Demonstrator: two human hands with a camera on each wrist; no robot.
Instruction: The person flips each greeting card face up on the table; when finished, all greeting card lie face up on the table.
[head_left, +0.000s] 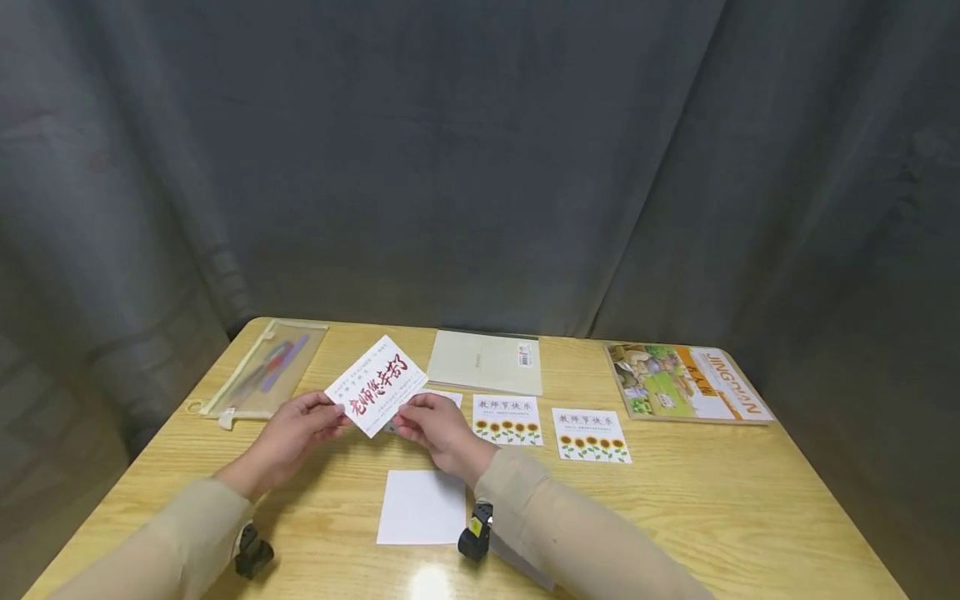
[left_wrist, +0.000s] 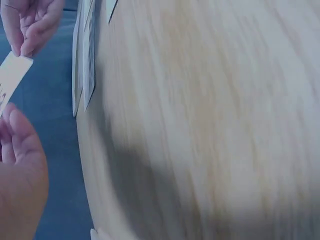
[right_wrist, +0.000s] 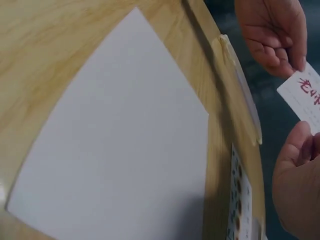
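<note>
Beige sleeves [head_left: 600, 533] reach forward, converging over wooden table [head_left: 712, 500]. Left hand [head_left: 296, 433] pinches red-lettered card [head_left: 378, 386] near left corner; right hand [head_left: 442, 429] pinches its lower right edge, wrist angled leftward. Red-lettered card held tilted above table, between hands; blank white sheet [head_left: 420, 508] lies nearer.
</note>
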